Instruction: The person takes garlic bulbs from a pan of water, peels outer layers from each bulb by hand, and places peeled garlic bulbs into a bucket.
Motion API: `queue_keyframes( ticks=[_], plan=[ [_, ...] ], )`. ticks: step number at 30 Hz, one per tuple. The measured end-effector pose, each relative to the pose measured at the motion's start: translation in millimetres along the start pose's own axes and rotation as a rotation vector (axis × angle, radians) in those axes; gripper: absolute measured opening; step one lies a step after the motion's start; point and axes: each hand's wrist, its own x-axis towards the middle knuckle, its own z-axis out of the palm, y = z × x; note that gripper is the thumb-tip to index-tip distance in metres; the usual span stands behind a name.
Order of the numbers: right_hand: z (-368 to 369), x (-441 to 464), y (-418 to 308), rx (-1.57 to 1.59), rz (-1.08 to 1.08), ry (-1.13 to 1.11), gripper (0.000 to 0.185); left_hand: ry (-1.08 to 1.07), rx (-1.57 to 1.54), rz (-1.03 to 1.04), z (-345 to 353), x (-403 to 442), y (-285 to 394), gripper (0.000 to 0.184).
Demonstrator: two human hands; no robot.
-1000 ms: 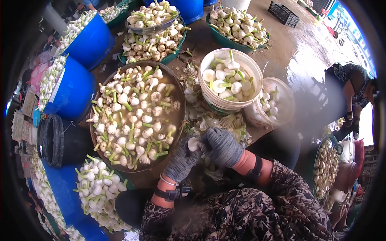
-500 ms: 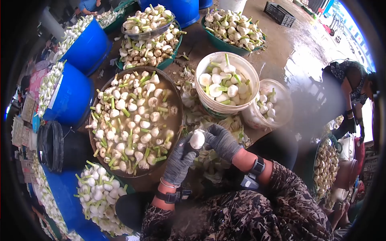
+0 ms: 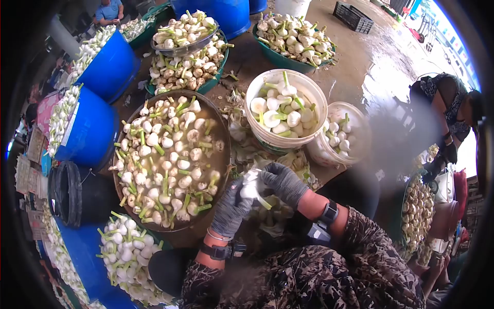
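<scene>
A white garlic bulb (image 3: 250,186) with a short green stem is between my gloved hands, its stem pointing down to the right. My left hand (image 3: 230,210), in a grey glove, is closed around the bulb's left side. From the right, my right hand (image 3: 286,182), gloved the same way, grips the bulb's skin with its fingertips. Just left of them is a wide round tub (image 3: 230,149) of murky water with many garlic bulbs floating in it. Beyond my right hand stands a white bucket (image 3: 288,140) of cleaned bulbs.
Behind the bucket is a second, translucent bucket (image 3: 329,157) with bulbs. Peeled skins (image 3: 297,166) litter the floor beneath my hands. Garlic heaps fill green basins (image 3: 293,63) farther back and blue tubs (image 3: 90,129) at left. A co-worker (image 3: 446,105) bends over at right.
The bulb has turned in my hands, so its green stem now shows pointing down-right. My right fingers have shifted slightly over its top.
</scene>
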Motion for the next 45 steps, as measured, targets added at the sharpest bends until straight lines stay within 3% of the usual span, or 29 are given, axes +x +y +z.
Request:
queue_keyframes(
  ticks=[1, 4, 5, 7, 8, 11, 13, 15, 16, 17, 19, 21, 23, 25, 26, 27, 28, 30, 32, 34, 35, 36, 37, 40, 43, 45],
  plan=[
    [0, -2, 2, -0.001, -0.002, -0.001, 0.021, 0.001, 0.001, 0.002, 0, 0, 4, 0.043],
    [2, -7, 2, -0.702, -0.661, 0.195, 0.012, -0.03, -0.088, -0.074, 3, 0, -3, 0.034],
    [2, -11, 3, -0.703, -0.664, 0.2, 0.012, -0.038, -0.126, -0.11, 4, 0, -7, 0.032],
    [4, -21, 1, -0.991, -0.43, -0.028, 0.014, 0.062, -0.996, -0.498, 6, -4, -9, 0.025],
    [3, -24, -2, -1.085, -0.384, -0.188, 0.015, 0.115, -1.021, -0.541, 4, -6, -10, 0.022],
    [1, -27, 21, -1.397, -0.124, -0.618, 0.037, 0.22, -1.064, -0.341, -6, 9, 7, 0.027],
    [0, -33, 15, -1.229, -0.045, -0.524, 0.042, 0.305, -0.871, -0.208, -9, 14, 10, 0.033],
    [-1, -12, 43, -0.519, -0.009, -0.146, 0.055, 0.195, -0.385, -0.169, -6, 10, 27, 0.04],
    [-2, -16, 4, 0.129, 0.429, -0.254, 0.062, 0.114, -0.225, -0.183, 3, 8, 26, 0.042],
    [-7, 0, 20, 0.32, 0.383, -0.287, 0.058, 0.043, -0.062, -0.199, 12, 4, 27, 0.044],
    [-15, 8, 22, 0.552, 0.329, -0.248, 0.053, 0.069, 0.37, 0.07, 24, 0, 35, 0.055],
    [-39, -2, -9, 0.647, 0.179, -0.173, 0.051, 0.116, 0.395, 0.058, 23, -5, 47, 0.055],
    [-67, -5, -41, 1.242, 0.053, -0.095, 0.053, 0.164, 0.284, 0.021, 14, -11, 39, 0.053],
    [-119, 19, -26, 1.243, -0.337, -0.032, 0.061, 0.22, 0.137, 0.024, 11, -14, 41, 0.046],
    [-128, 29, -18, 1.074, -0.458, 0.066, 0.066, 0.221, 0.104, 0.012, 10, -17, 41, 0.045],
    [-132, 41, -4, 0.554, -0.568, 0.257, 0.071, 0.216, 0.068, 0.002, 11, -19, 42, 0.043],
    [-123, 50, 4, 0.505, -0.506, 0.276, 0.077, 0.219, 0.075, -0.006, 11, -21, 40, 0.039],
    [-40, 27, -33, 0.991, -0.094, 0.016, 0.073, 0.237, 0.054, 0.037, 10, -23, 32, 0.037],
    [6, 53, -15, 0.483, 0.153, -0.075, 0.057, 0.225, -0.05, 0.025, 5, -26, 29, 0.033],
    [67, 78, 0, -0.1, 0.006, -0.119, 0.047, 0.282, 0.018, 0.088, -4, -26, 23, 0.031],
    [84, 107, 20, -0.577, -0.052, -0.175, 0.049, 0.326, 0.085, 0.156, -9, -26, 21, 0.029],
    [107, 117, 24, -1.113, -0.158, -0.134, 0.054, 0.305, -0.035, 0.014, -15, -29, 27, 0.026],
    [139, 105, -2, -1.48, -0.194, -0.152, 0.056, 0.311, -0.033, 0.017, -20, -31, 24, 0.026],
    [160, 155, 45, -1.736, -0.329, -0.311, 0.056, 0.428, -0.208, -0.014, -31, -33, 13, 0.024],
    [171, 160, 51, -1.781, -0.178, -0.398, 0.057, 0.461, -0.219, -0.047, -40, -32, 10, 0.024],
    [164, 149, 36, -1.585, -0.064, -0.44, 0.058, 0.524, -0.265, -0.071, -42, -29, 15, 0.026]
  ],
)
